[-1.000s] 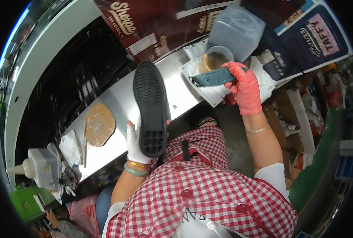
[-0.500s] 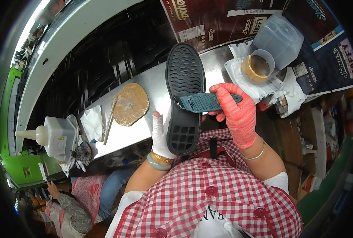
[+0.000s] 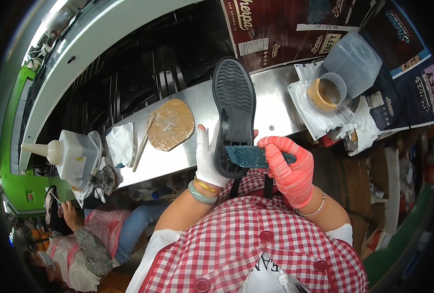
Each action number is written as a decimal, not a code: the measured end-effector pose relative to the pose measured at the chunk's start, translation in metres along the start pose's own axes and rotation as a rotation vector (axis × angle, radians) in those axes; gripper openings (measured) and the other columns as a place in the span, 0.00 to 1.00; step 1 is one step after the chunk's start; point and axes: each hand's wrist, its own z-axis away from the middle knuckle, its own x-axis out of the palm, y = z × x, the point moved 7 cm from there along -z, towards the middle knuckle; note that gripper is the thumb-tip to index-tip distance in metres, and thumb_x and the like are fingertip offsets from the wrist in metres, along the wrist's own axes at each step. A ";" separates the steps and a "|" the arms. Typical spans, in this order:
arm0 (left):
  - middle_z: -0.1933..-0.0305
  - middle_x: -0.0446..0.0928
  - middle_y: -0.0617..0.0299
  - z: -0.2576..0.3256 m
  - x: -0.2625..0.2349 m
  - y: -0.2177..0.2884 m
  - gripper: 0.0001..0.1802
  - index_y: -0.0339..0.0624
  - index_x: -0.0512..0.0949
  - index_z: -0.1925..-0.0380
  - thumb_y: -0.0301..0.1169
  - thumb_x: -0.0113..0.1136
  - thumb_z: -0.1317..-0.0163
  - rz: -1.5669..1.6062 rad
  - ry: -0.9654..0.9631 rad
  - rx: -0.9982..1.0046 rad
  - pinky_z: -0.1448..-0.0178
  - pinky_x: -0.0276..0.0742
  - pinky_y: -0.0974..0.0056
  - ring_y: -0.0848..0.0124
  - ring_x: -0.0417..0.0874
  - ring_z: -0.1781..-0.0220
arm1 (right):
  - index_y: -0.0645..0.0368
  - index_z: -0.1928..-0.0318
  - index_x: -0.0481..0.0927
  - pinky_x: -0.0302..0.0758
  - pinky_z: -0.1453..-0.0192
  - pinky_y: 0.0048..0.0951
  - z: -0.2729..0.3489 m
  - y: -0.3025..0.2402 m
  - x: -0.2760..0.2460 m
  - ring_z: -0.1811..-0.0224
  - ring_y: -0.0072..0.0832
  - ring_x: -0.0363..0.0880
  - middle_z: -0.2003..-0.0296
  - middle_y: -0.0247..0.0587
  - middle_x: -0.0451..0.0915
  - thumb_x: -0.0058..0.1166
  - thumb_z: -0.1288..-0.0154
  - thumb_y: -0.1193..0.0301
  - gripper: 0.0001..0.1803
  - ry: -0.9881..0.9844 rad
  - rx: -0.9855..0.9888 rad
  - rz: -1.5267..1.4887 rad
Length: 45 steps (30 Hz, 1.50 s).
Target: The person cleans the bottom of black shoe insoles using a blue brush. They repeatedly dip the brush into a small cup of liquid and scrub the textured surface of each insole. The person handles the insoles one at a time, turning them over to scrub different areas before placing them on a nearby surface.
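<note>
My left hand (image 3: 209, 161), in a white glove with bare fingertips, is closed around the lower left side of a black shoe sole (image 3: 234, 95), its ridged tread facing up. In a coral-red knit glove, my right hand (image 3: 291, 168) pinches a flat teal brush (image 3: 250, 156) with a dimpled surface. The brush lies across the lower, heel end of the sole, its left tip at the sole's left edge; I cannot make out any bristles. A glossy wet-looking streak shows along the left edge of the sole's middle.
A metal bench (image 3: 270, 105) runs behind the sole. On it lie a taped brown disc (image 3: 170, 126), a thin stick (image 3: 143, 142) and white cloth (image 3: 121, 144). A white nozzle bottle (image 3: 75, 156) stands left, a taped cup (image 3: 325, 93) right. Another person (image 3: 100, 239) works at lower left.
The brush has moved down from the sole's middle to its heel end, with my right hand lower. The sole has shifted slightly right. The other person's hand now shows a dark shoe-like item.
</note>
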 end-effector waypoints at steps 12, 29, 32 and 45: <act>0.36 0.61 0.45 0.001 0.014 0.000 0.47 0.44 0.53 0.33 0.69 0.24 0.41 -0.003 -0.101 -0.064 0.36 0.66 0.45 0.50 0.66 0.37 | 0.66 0.59 0.79 0.73 0.71 0.18 0.007 -0.011 0.004 0.77 0.17 0.75 0.73 0.37 0.79 0.53 0.37 0.75 0.08 -0.144 -0.156 0.138; 0.35 0.63 0.49 0.013 0.014 -0.006 0.54 0.39 0.55 0.34 0.74 0.28 0.45 -0.239 -0.033 -0.401 0.33 0.63 0.59 0.62 0.69 0.37 | 0.63 0.58 0.78 0.73 0.71 0.17 -0.017 -0.030 0.023 0.76 0.16 0.74 0.68 0.34 0.78 0.51 0.34 0.65 0.14 -0.461 0.433 0.091; 0.40 0.68 0.48 0.014 0.010 -0.008 0.54 0.38 0.58 0.35 0.75 0.27 0.46 -0.283 -0.044 -0.459 0.38 0.69 0.59 0.61 0.74 0.42 | 0.62 0.58 0.78 0.71 0.73 0.16 -0.025 -0.030 0.030 0.78 0.15 0.74 0.72 0.34 0.78 0.51 0.35 0.63 0.14 -0.536 0.415 0.118; 0.46 0.73 0.47 0.005 -0.015 -0.003 0.45 0.39 0.65 0.40 0.68 0.34 0.41 -0.349 -0.145 -0.571 0.47 0.78 0.59 0.60 0.79 0.50 | 0.63 0.63 0.81 0.67 0.77 0.15 -0.036 -0.036 0.055 0.84 0.15 0.71 0.76 0.33 0.75 0.53 0.39 0.64 0.13 -0.644 0.373 0.269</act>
